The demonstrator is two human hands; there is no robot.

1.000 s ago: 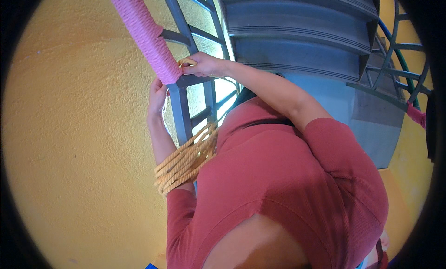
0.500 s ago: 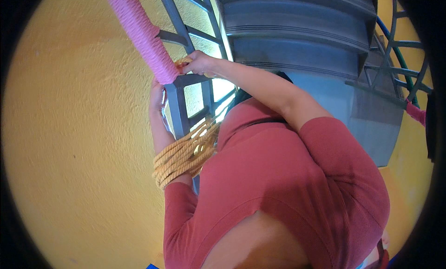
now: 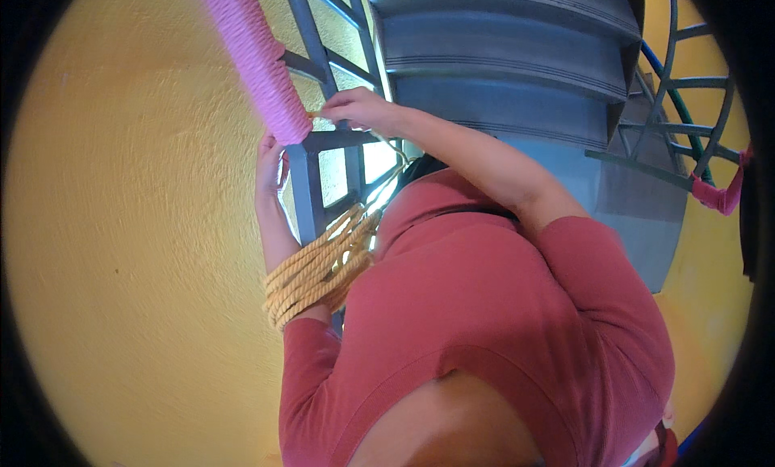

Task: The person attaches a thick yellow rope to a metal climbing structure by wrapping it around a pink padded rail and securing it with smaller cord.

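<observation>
Brick-red knit top [image 3: 476, 285], finely ribbed; matching sleeves [image 3: 601, 277] ending near elbows; curved seam [image 3: 440, 351] along neckline; dark strip [image 3: 476, 212] at waist, possibly belt or shadow.

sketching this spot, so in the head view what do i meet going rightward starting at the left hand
Left hand, gray railing post, right hand, dark gray steps, pink wrapping at the far right.

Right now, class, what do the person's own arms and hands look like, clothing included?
The left hand and right hand wear no gloves. The left sleeve and right sleeve are plain dusty red and stop near the elbows. No watch shows on the right wrist.
</observation>
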